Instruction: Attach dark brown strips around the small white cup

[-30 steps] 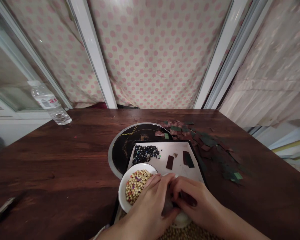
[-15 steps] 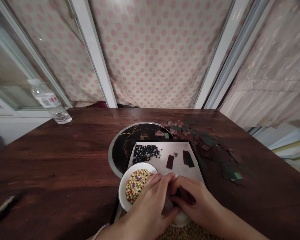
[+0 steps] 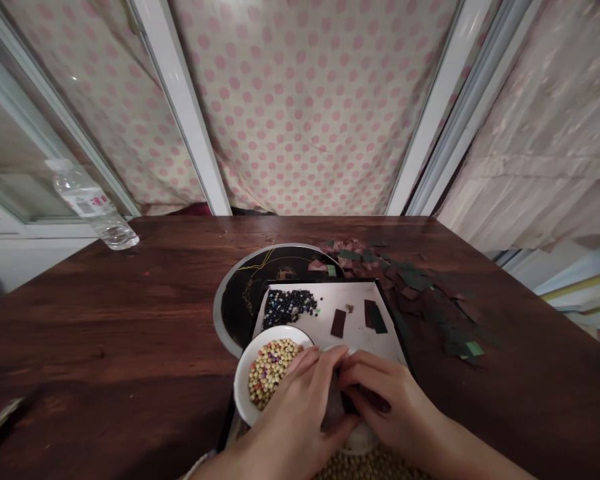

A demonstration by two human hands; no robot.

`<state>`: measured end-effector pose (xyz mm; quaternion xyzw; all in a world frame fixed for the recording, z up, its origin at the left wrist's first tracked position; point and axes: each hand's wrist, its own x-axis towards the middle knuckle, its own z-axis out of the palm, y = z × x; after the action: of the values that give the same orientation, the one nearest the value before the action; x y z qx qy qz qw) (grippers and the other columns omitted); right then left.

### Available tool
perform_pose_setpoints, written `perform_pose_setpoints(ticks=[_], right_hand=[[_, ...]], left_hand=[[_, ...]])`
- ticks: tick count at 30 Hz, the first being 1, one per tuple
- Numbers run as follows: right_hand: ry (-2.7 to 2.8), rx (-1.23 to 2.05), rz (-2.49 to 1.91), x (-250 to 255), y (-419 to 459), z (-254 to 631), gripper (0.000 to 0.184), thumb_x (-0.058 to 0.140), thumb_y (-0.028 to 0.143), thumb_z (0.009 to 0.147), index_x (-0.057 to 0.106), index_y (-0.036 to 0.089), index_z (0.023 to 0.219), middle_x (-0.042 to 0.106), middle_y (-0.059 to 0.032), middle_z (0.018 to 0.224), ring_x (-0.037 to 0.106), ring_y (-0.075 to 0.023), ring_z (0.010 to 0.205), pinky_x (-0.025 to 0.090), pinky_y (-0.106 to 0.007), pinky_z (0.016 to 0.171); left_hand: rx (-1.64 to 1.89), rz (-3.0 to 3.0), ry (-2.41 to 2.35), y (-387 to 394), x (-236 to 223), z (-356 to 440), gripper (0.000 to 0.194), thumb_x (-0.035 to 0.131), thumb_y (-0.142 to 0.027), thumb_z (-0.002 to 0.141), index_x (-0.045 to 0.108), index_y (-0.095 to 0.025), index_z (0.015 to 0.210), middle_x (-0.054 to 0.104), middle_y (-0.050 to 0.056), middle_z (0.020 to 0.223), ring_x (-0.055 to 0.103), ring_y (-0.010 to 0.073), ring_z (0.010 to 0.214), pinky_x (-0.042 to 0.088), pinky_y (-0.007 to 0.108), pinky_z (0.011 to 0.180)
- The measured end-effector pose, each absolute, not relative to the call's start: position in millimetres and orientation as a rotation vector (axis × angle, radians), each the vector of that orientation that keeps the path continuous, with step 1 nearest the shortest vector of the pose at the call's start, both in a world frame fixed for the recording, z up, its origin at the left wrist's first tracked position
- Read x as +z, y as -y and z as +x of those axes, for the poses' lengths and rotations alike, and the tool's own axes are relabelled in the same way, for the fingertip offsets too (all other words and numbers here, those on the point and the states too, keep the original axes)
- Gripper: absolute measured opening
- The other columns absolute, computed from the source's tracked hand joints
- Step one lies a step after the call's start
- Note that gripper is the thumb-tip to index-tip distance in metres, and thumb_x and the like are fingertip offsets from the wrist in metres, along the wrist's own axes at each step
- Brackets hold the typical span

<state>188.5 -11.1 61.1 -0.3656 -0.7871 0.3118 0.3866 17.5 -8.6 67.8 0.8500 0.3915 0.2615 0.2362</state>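
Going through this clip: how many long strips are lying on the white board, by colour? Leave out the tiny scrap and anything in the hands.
Dark brown strips: 2
Dark green strip: 1
Total: 3

Left hand [image 3: 295, 413] and right hand [image 3: 390, 407] close together at the tray's near edge. Passage leftward: dark wooden table [image 3: 105, 320] out to a metal tool [image 3: 3, 420]. Forward obstacles: white bowl [image 3: 243, 387] of beads, black-framed tray [image 3: 330, 297], round black plate [image 3: 235, 313]. Rightward: scattered paper scraps [image 3: 420, 287].
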Motion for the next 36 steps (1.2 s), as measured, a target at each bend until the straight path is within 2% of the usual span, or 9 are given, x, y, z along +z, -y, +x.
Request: perform_pose_setpoints(ticks=[3, 6, 8, 14, 18, 22, 26, 32, 36], right_hand=[[1.982, 0.757, -0.974, 60, 12, 190, 0.021, 0.046, 0.003, 0.080, 0.059, 0.018, 0.086, 0.061, -0.0036, 0.086, 0.057, -0.0119, 0.072, 0.046, -0.022, 0.063], [1.949, 0.733, -1.119, 62, 14, 192, 0.017, 0.048, 0.004, 0.078, 0.055, 0.019, 0.083, 0.058, 0.0006, 0.074, 0.047, -0.0085, 0.053, 0.039, -0.020, 0.050], [1.966, 0.775, -1.162, 64, 15, 195, 0.016, 0.047, 0.004, 0.076, 0.053, 0.019, 0.077, 0.053, 0.0026, 0.067, 0.044, -0.0081, 0.051, 0.036, -0.020, 0.048], [1.982, 0.772, -1.182, 62, 16, 198, 0.018, 0.043, 0.002, 0.071, 0.047, 0.019, 0.072, 0.051, 0.0017, 0.069, 0.043, -0.0090, 0.054, 0.034, -0.021, 0.049], [2.027, 0.900, -1.134, 61, 17, 200, 0.017, 0.044, 0.003, 0.070, 0.045, 0.020, 0.070, 0.051, 0.0021, 0.068, 0.044, -0.0092, 0.055, 0.033, -0.020, 0.049], [2.026, 0.812, -1.181, 63, 17, 205, 0.018, 0.042, 0.002, 0.071, 0.046, 0.019, 0.072, 0.053, 0.0006, 0.073, 0.044, -0.0092, 0.056, 0.034, -0.021, 0.051], [2.077, 0.920, -1.126, 63, 16, 205, 0.020, 0.045, 0.000, 0.066, 0.046, 0.019, 0.070, 0.054, 0.0021, 0.069, 0.045, -0.0084, 0.054, 0.033, -0.019, 0.048], [2.076, 0.689, -1.115, 60, 9, 206, 0.017, 0.039, 0.004, 0.077, 0.046, 0.019, 0.073, 0.056, -0.0022, 0.079, 0.050, -0.0116, 0.065, 0.039, -0.023, 0.058], [2.184, 0.787, -1.080, 62, 13, 211, 0.018, 0.041, 0.003, 0.076, 0.047, 0.020, 0.074, 0.056, -0.0001, 0.076, 0.050, -0.0112, 0.064, 0.039, -0.021, 0.056]], left_hand=[[0.728, 2.348, -1.085, 8, 66, 17, 0.065, 0.062, -0.013, 0.067, 0.038, -0.018, 0.127, 0.059, 0.013, 0.117, 0.050, 0.0343, 0.112, 0.039, 0.057, 0.095], [0.713, 2.357, -1.105, 8, 65, 16, 0.065, 0.063, -0.014, 0.066, 0.038, -0.018, 0.127, 0.058, 0.014, 0.117, 0.050, 0.0350, 0.113, 0.040, 0.058, 0.095], [0.712, 2.363, -1.096, 9, 65, 16, 0.066, 0.063, -0.014, 0.067, 0.037, -0.018, 0.127, 0.058, 0.013, 0.117, 0.050, 0.0346, 0.113, 0.039, 0.058, 0.095], [0.698, 2.360, -1.068, 8, 64, 16, 0.067, 0.064, -0.014, 0.068, 0.032, -0.020, 0.128, 0.059, 0.013, 0.118, 0.049, 0.0339, 0.113, 0.037, 0.060, 0.097], [0.678, 2.353, -1.062, 7, 64, 16, 0.067, 0.064, -0.013, 0.068, 0.033, -0.020, 0.126, 0.058, 0.013, 0.119, 0.048, 0.0348, 0.114, 0.036, 0.061, 0.097], [0.662, 2.352, -1.057, 7, 64, 17, 0.066, 0.063, -0.015, 0.070, 0.030, -0.020, 0.128, 0.058, 0.013, 0.119, 0.048, 0.0343, 0.115, 0.034, 0.063, 0.097], [0.652, 2.345, -1.056, 7, 64, 16, 0.067, 0.065, -0.014, 0.069, 0.032, -0.019, 0.127, 0.058, 0.013, 0.119, 0.048, 0.0346, 0.114, 0.035, 0.063, 0.097], [0.705, 2.374, -1.050, 8, 65, 16, 0.066, 0.064, -0.016, 0.070, 0.033, -0.019, 0.128, 0.057, 0.015, 0.119, 0.049, 0.0348, 0.113, 0.037, 0.061, 0.096], [0.695, 2.368, -1.060, 9, 66, 16, 0.061, 0.063, -0.015, 0.071, 0.036, -0.019, 0.126, 0.058, 0.014, 0.118, 0.050, 0.0338, 0.112, 0.038, 0.061, 0.096]])
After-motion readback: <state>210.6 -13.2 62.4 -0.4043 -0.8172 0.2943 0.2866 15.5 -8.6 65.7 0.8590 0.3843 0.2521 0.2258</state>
